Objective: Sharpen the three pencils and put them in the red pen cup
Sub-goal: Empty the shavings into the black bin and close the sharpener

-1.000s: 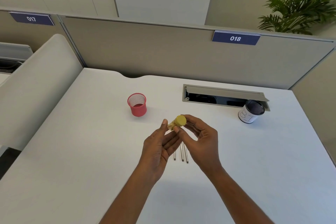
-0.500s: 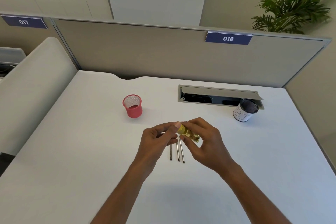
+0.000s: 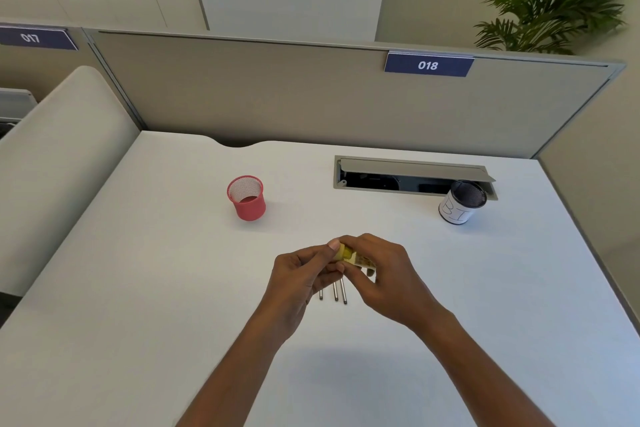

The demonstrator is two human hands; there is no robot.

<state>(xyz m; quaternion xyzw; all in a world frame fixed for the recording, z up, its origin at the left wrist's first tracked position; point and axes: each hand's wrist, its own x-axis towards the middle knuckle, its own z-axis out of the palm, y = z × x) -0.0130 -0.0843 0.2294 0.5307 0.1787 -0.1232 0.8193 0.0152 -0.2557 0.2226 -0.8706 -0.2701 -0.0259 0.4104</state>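
Two hands meet over my white worktop (image 3: 138,288). Left hand (image 3: 298,279) and right hand (image 3: 384,279) both pinch their fingers (image 3: 334,246) on the yellow sharpener (image 3: 349,255). Red pen cup (image 3: 246,198) looks empty, and so does the black cup (image 3: 462,203). Three pencils (image 3: 335,293) lie under the hands.

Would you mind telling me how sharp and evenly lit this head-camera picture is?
Head view: soft, even light, with faint shadows beneath the red pen cup and the forearms; wide-angle bending curves the partition; the yellow sharpener looks slightly blurred between both hands.
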